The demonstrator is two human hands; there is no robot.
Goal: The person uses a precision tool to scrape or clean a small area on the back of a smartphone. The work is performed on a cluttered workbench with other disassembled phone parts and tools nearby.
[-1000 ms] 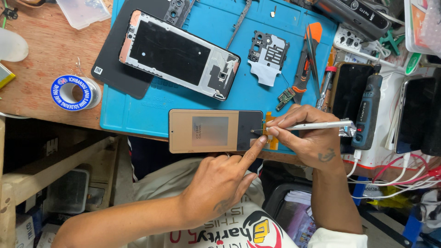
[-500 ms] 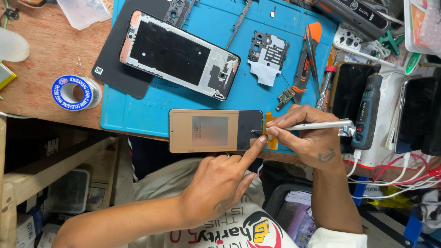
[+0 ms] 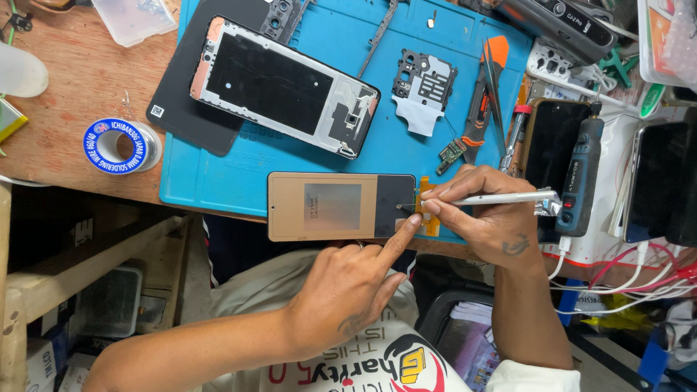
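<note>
The screen panel (image 3: 340, 207) lies back-up at the near edge of the blue mat (image 3: 218, 181), its copper-coloured back facing the camera and its dark end toward the right. The left hand (image 3: 348, 290) is mostly curled, with only the index finger stretched out — its tip presses on the panel's dark end, near the lower corner. The right hand (image 3: 486, 214) is closed in a pencil grip on silvery tweezers (image 3: 501, 197), whose tips rest on the same dark end just beside the left fingertip. An orange flex strip (image 3: 428, 210) shows at the panel's right edge, partly behind the right fingers.

Farther up the mat lies an opened phone frame (image 3: 283, 87), tilted, resting partly on a black back cover (image 3: 189, 120). To its right sits a small shield plate (image 3: 423, 87), then orange-handled pliers (image 3: 483, 101) and a small circuit board (image 3: 451, 152). On the wooden tabletop (image 3: 65, 80) left of the mat stands a solder spool (image 3: 116, 145) with a blue label. Right of the mat — a dark phone (image 3: 555, 145) and a blue-grey rotary tool (image 3: 581, 174), both close to the right hand.
</note>
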